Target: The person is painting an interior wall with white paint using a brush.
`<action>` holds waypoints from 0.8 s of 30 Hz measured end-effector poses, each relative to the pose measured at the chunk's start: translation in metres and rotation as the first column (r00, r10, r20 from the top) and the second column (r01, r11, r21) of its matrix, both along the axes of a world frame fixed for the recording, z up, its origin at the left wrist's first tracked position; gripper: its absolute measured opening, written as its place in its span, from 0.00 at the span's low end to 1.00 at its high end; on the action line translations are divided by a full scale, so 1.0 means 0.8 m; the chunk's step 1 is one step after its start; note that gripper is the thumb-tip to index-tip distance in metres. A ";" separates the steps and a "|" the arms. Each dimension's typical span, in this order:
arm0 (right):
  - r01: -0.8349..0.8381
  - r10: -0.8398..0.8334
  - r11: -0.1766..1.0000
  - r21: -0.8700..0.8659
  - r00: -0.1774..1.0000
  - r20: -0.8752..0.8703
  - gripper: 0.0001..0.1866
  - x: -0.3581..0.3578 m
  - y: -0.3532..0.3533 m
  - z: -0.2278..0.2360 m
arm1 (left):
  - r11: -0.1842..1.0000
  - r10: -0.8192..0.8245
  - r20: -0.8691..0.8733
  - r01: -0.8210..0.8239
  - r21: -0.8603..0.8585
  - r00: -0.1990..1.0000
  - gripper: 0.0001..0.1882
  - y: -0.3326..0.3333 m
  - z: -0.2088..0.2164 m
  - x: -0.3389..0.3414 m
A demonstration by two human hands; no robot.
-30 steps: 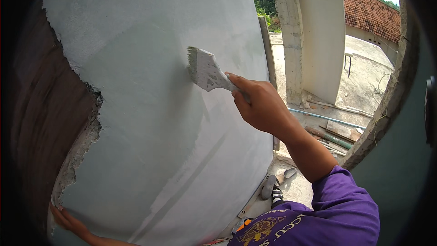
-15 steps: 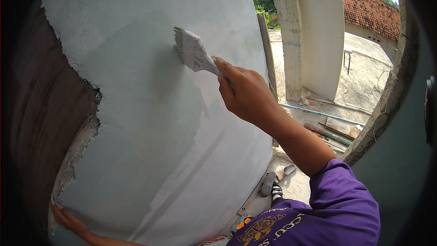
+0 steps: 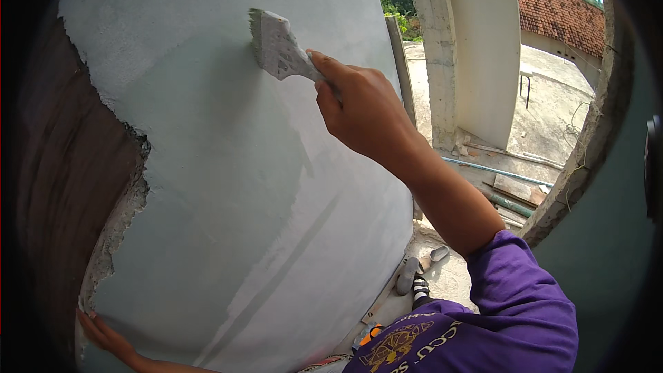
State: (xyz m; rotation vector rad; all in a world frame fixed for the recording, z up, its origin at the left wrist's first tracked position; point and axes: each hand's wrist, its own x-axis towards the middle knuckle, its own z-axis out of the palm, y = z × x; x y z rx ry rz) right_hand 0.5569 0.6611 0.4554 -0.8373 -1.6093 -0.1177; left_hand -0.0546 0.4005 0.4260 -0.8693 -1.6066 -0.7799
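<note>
My right hand is wrapped round the handle of a wide, paint-smeared paintbrush. The brush is tilted, its bristles against or very near the pale wall; exact contact is hard to tell. Around and below the brush the wall shows a darker grey-green coat that looks damp, bordering a lighter, whitish area. Down at the lower left, my left hand rests against the wall beside its broken edge, fingers stretched out and holding nothing.
A jagged, crumbling edge runs down the left, with a dark brown surface beyond it. To the right stand a concrete post and a pale panel. Pipes and boards lie on the ground outside. Grey shoes sit near the wall's foot.
My right hand and the paintbrush have moved up and slightly left along the wall. My left hand stays in the same place.
</note>
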 end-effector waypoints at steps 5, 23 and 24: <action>-0.017 0.019 0.997 -0.069 0.999 0.029 0.20 -0.005 -0.002 -0.052 | 0.999 -0.023 -0.026 0.023 -0.023 0.999 0.25 -0.002 0.001 -0.002; -0.044 0.045 0.998 -0.042 0.999 0.013 0.20 -0.004 0.003 -0.054 | 1.000 0.016 -0.046 -0.017 -0.005 0.999 0.25 0.002 0.001 -0.011; -0.045 0.046 0.997 -0.066 0.999 0.022 0.20 -0.005 -0.001 -0.069 | 1.000 0.010 -0.043 -0.011 -0.003 0.999 0.25 0.002 -0.001 -0.010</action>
